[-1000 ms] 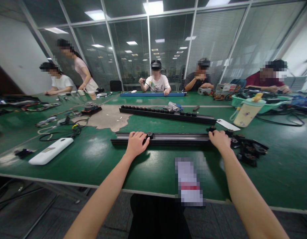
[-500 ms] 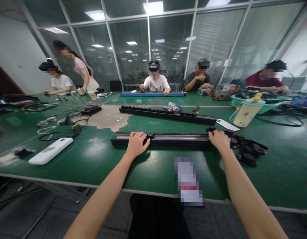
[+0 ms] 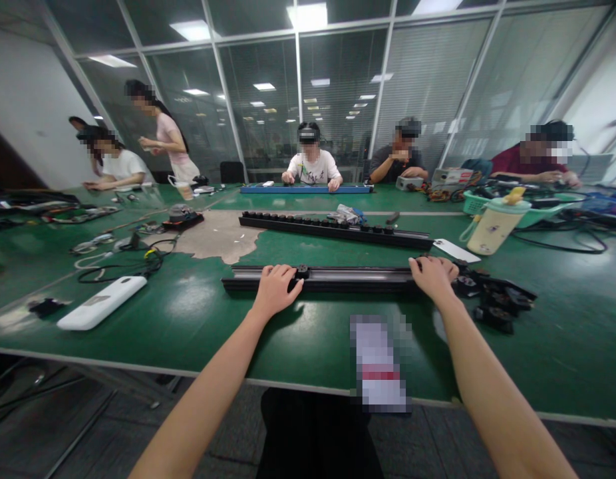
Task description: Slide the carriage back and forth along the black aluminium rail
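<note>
A long black rail [image 3: 358, 279] with a channel along its top lies crosswise on the green table in front of me. My left hand [image 3: 275, 289] is closed over its left half, fingers across the top and thumb at the near side. Beside that thumb, a small black round-topped part [image 3: 302, 271] sits in the channel. My right hand [image 3: 434, 276] is closed over the rail's right end, which it hides; whether a small part is also under those fingers, I cannot tell. Several loose black parts [image 3: 502, 296] are heaped just right of it.
Farther back lies a second black rail [image 3: 332, 229] lined with similar parts. A phone-like, pixelated object [image 3: 378, 362] is near the table edge. A white oblong device [image 3: 103, 303] lies left, a yellowish cup [image 3: 497, 226] stands right. Several people are around the table's far side.
My right hand has shifted slightly left onto the rail's end, covering a small black part seen there before. My left hand has stayed put. A standing person at far left has straightened up.
</note>
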`<state>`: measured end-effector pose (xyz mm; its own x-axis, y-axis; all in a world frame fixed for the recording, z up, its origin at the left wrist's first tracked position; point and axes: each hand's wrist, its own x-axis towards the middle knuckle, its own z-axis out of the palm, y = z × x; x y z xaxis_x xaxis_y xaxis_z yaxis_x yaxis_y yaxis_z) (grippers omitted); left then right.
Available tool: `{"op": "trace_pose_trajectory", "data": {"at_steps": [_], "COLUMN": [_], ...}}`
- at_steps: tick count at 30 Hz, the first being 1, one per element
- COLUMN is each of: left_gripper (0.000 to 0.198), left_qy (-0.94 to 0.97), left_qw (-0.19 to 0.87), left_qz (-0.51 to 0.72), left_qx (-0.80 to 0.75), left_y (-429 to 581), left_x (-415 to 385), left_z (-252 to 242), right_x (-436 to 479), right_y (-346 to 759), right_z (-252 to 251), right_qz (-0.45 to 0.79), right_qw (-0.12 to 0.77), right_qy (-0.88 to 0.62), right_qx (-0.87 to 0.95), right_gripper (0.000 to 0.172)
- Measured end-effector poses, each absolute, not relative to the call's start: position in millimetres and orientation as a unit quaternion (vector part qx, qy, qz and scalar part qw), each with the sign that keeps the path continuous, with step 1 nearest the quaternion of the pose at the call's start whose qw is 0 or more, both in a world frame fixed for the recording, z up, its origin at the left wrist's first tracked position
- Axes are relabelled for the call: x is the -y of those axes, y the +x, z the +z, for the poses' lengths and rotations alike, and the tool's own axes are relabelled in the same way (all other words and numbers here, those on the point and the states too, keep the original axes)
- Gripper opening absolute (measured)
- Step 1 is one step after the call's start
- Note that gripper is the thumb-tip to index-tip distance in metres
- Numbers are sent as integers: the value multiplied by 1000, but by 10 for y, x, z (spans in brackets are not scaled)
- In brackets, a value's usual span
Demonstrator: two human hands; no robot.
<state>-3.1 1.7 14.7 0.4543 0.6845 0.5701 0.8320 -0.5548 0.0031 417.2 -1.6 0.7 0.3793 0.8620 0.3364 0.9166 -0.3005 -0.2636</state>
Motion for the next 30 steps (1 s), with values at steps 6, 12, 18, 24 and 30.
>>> {"op": "trace_pose_trajectory", "data": {"at_steps": [6, 12, 18, 24, 30], "left_gripper": [33, 34, 37, 39, 41], "left_qy": [-845, -847, -852, -857, -862], "left_qw": [135, 132, 126, 125, 124], "left_qz": [-262, -257, -248, -246, -246], "left_qx": [447, 446, 444, 436, 425], "left_y": [-22, -12, -20, -7, 4], "left_x": [-15, -17, -14, -17, -18], "left_z": [137, 135, 139, 124, 121], "right_x": [-14, -42, -88, -80, -58], "right_y": [4109, 4087, 4114, 4090, 4041], "right_z": [3, -5, -50, -76, -48], "right_qz": [-58, -54, -68, -59, -51], "right_qw": [235, 264, 319, 329, 302], "right_qy": [-735, -699, -620, -596, -588], "right_qx": [634, 662, 714, 730, 749], "right_gripper": [39, 35, 31, 31, 32]}}
